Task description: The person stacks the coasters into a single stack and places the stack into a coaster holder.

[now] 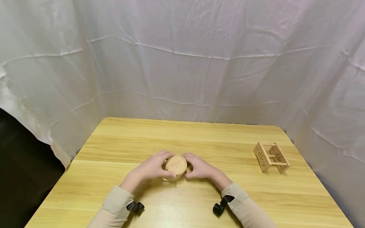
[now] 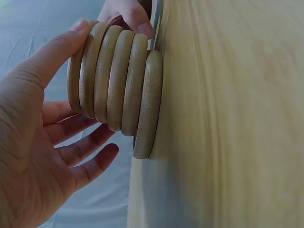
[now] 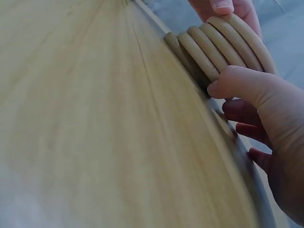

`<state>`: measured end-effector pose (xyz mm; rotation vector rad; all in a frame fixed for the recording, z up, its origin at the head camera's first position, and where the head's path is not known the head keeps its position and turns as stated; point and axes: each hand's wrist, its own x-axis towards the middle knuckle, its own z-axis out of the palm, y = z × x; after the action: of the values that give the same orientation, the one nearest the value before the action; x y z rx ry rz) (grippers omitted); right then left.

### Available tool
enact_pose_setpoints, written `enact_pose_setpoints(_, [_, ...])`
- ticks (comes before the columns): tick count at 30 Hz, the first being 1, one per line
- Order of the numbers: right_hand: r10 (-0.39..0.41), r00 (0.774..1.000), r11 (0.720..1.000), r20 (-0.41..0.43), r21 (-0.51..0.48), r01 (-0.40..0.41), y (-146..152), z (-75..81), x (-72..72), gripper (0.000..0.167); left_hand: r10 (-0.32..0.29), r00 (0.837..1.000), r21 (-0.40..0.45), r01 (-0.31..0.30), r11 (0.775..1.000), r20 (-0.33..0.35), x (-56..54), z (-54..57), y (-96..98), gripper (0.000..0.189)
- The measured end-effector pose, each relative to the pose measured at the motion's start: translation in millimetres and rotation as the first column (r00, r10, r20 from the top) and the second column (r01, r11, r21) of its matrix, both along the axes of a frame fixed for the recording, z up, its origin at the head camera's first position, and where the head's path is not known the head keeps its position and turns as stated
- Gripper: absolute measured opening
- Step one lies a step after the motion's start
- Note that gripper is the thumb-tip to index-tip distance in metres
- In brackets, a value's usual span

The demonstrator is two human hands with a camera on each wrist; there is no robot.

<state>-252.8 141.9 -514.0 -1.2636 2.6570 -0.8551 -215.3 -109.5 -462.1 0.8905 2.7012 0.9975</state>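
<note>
Between the two hands, near the middle of the table, stands a stack of round wooden coasters [image 1: 176, 164]. Its top coaster bears a faint marking. My left hand [image 1: 151, 166] grips the upper coasters from the left, thumb and fingers spread round their rims. In the left wrist view the lowest coaster [image 2: 149, 104] juts out from under the others, against the tabletop. From the right, my right hand [image 1: 199, 167] holds the lower part of the stack; its thumb [image 3: 232, 83] lies at the rims in the right wrist view. Its other fingers are partly hidden.
A wooden coaster rack [image 1: 271, 158] with cut-out side panels and crossbars stands at the right of the wood-grain table [image 1: 171, 205]. Pale curtains [image 1: 182, 72] hang behind the table and at its sides. A dark gap shows at the far left.
</note>
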Motion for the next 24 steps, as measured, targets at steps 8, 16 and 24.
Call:
enact_pose_setpoints(8, [-0.004, 1.0, 1.0, 0.017, 0.023, 0.004, -0.7, 2.6, 1.9, 0.076, 0.003, 1.0, -0.008, -0.003, 1.0, 0.003, -0.5, -1.9, 0.6, 0.088])
enact_pose_setpoints(16, [-0.017, 0.999, 1.0, 0.039, 0.003, 0.017, -1.8, 0.5, 2.3, 0.076, 0.001, 1.0, -0.015, -0.001, 1.0, -0.006, -0.5, -2.0, 0.9, 0.088])
enact_pose_setpoints(24, [-0.019, 0.997, 1.0, 0.07, 0.006, 0.018, -1.9, 1.0, 3.1, 0.082, -0.006, 1.0, -0.034, 0.006, 0.999, -0.025, -0.1, -0.9, 0.5, 0.088])
